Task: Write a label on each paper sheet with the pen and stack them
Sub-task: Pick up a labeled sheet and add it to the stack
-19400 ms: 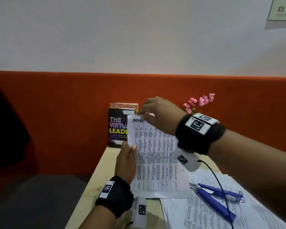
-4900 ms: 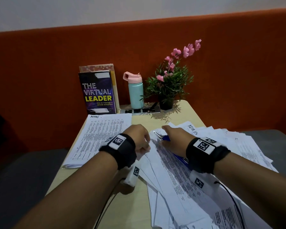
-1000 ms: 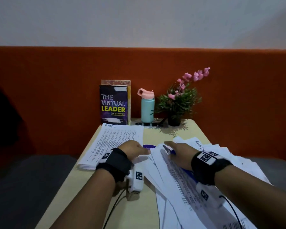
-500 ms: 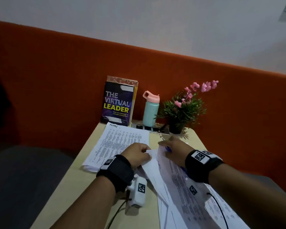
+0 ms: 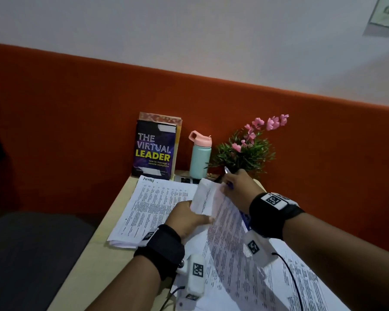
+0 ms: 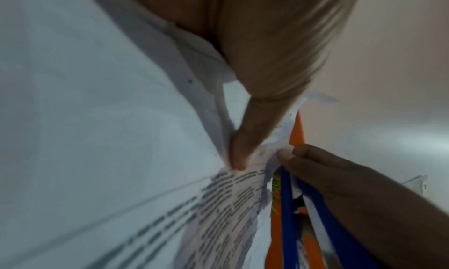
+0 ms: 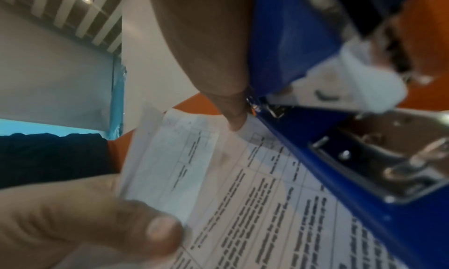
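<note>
A printed paper sheet (image 5: 225, 223) is lifted off the loose pile (image 5: 301, 286), its top corner curling over. My left hand (image 5: 199, 218) pinches its left edge, thumb (image 6: 240, 150) on the print. My right hand (image 5: 226, 187) pinches the top edge and also grips a blue stapler (image 7: 340, 158), whose metal tip (image 5: 226, 170) pokes out past the fingers. No pen shows in any view. A stack of sheets (image 5: 153, 205) with a handwritten label at its top left corner lies on the table's left.
At the table's (image 5: 97, 257) far edge stand a book (image 5: 154, 151), a teal bottle with a pink lid (image 5: 199, 156) and a potted plant with pink flowers (image 5: 247, 151). An orange padded wall rises behind. The table's left edge drops to a dark seat.
Both hands have raised the sheet off the pile and carried its top end up and toward the far edge. The stapler stays in my right hand.
</note>
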{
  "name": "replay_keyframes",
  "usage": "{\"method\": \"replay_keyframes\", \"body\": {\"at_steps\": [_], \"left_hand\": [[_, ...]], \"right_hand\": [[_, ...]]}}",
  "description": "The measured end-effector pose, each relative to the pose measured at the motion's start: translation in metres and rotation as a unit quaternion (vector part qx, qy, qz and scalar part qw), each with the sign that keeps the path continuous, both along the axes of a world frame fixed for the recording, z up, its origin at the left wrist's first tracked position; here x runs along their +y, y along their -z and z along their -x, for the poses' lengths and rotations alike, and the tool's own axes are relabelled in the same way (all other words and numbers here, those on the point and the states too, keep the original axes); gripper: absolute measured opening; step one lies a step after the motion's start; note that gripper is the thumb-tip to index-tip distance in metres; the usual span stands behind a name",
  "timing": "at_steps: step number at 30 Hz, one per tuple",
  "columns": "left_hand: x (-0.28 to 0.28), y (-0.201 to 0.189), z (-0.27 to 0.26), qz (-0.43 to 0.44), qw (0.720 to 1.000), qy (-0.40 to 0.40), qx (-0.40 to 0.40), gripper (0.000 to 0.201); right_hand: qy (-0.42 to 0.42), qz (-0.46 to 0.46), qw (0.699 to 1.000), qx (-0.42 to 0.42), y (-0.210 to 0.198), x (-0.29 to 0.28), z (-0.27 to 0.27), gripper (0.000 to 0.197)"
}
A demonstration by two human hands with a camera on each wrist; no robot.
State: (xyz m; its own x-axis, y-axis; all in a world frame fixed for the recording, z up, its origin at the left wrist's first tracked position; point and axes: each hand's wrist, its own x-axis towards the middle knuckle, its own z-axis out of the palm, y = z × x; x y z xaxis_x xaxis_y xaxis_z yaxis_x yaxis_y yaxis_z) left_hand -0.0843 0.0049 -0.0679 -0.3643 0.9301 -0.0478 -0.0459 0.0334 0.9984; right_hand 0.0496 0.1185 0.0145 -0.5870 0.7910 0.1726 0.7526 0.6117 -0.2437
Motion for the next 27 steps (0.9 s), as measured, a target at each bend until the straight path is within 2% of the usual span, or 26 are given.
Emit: {"method": "replay_keyframes", "body": {"at_steps": [3, 5, 7, 9, 10, 13, 16, 19, 21, 23, 24, 25, 26, 27], "left_hand": [[0.001, 0.005, 0.014, 0.018, 0.998, -0.045, 0.03, 0.029], [0.002, 0.007, 0.028, 0.017, 0.994, -0.087, 0.061, 0.033], [0.003, 0.008, 0.041, 0.015, 0.989, -0.121, 0.087, 0.031], [-0.001, 0.002, 0.044, 0.009, 0.983, -0.148, 0.109, 0.019], [-0.003, -0.001, 0.045, 0.005, 0.982, -0.154, 0.11, 0.014], [-0.007, -0.008, 0.046, -0.009, 0.982, -0.159, 0.098, 0.019], [-0.011, -0.016, 0.049, -0.027, 0.983, -0.158, 0.085, 0.025], [-0.02, -0.027, 0.051, -0.046, 0.984, -0.165, 0.049, 0.022], [-0.029, -0.033, 0.052, -0.057, 0.985, -0.159, 0.042, 0.018], [-0.037, -0.04, 0.054, -0.071, 0.987, -0.144, 0.023, 0.019], [-0.041, -0.044, 0.053, -0.08, 0.988, -0.133, 0.015, 0.02], [-0.045, -0.048, 0.053, -0.086, 0.989, -0.12, 0.013, 0.022], [-0.047, -0.052, 0.052, -0.092, 0.99, -0.104, 0.016, 0.023], [-0.049, -0.057, 0.05, -0.093, 0.992, -0.086, 0.026, 0.023]], "right_hand": [[-0.005, 0.023, 0.999, 0.041, -0.007, -0.003, -0.007, 0.03], [0.005, 0.038, 0.999, 0.029, -0.004, 0.0, -0.019, 0.039], [0.017, 0.05, 0.998, -0.035, 0.009, 0.005, -0.035, 0.043], [0.029, 0.085, 0.988, -0.126, 0.029, 0.003, -0.051, 0.048], [0.029, 0.104, 0.98, -0.165, 0.038, 0.0, -0.059, 0.051], [0.02, 0.115, 0.969, -0.217, 0.053, -0.008, -0.069, 0.05], [0.025, 0.117, 0.968, -0.221, 0.056, -0.016, -0.072, 0.045], [0.02, 0.138, 0.97, -0.201, 0.046, -0.024, -0.078, 0.045], [0.015, 0.147, 0.977, -0.151, 0.032, -0.023, -0.085, 0.056], [0.029, 0.179, 0.983, -0.036, 0.015, -0.02, -0.089, 0.071], [0.028, 0.219, 0.974, 0.044, 0.006, -0.021, -0.09, 0.07], [0.017, 0.285, 0.948, 0.141, -0.002, -0.024, -0.089, 0.058], [-0.005, 0.364, 0.899, 0.244, -0.008, -0.027, -0.086, 0.041], [-0.032, 0.426, 0.842, 0.328, -0.014, -0.03, -0.083, 0.033]]}}
